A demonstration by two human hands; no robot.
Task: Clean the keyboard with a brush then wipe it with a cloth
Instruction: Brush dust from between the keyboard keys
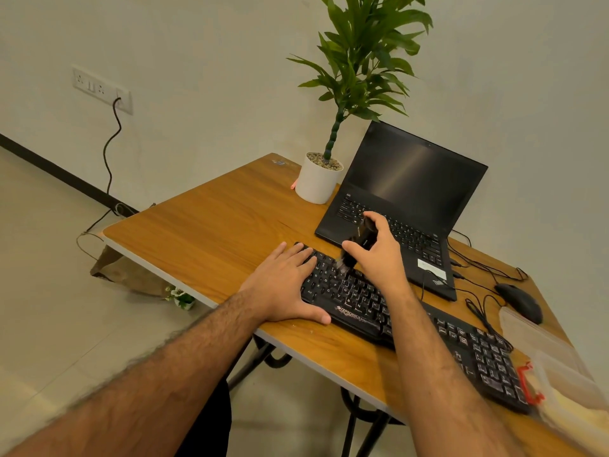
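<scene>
- Standing at the table's (211,222) far edge is a white pot (315,183), holding pebbles and a green plant (359,57) with a ringed stem.
- Lying at the table's right edge is a clear zip bag (557,364) with a red slider; something pale is showing inside it, but I cannot tell what.
- Sitting open behind the keyboard (412,318) is a black laptop (405,199), its screen dark, just beside the pot.
- Resting to the right of the laptop is a black mouse (520,301), with thin black cables running around it.
- Lying slantwise along the table's near edge is the black keyboard, its right end touching the bag.
- Pressing flat on the keyboard's left end is the left hand (286,282), fingers straight and spread over the keys, thumb lying on the table by the front edge.
- Grasping a black brush (357,244) is the right hand (379,255), fingers and thumb curled round the handle; the bristles are pointing down and touching the upper key rows, just beside the left fingertips.
- Covering the middle keys is the right forearm.
- Hanging from a wall socket (102,89) is a dark cable, dropping to the floor, where a brown bag (125,272) is lying under the table.
- Showing on the keyboard's front lip is "ZEBRONICS"; showing on the laptop's corner is "Think", the rest being unreadable; a white sticker there is too small to read.
</scene>
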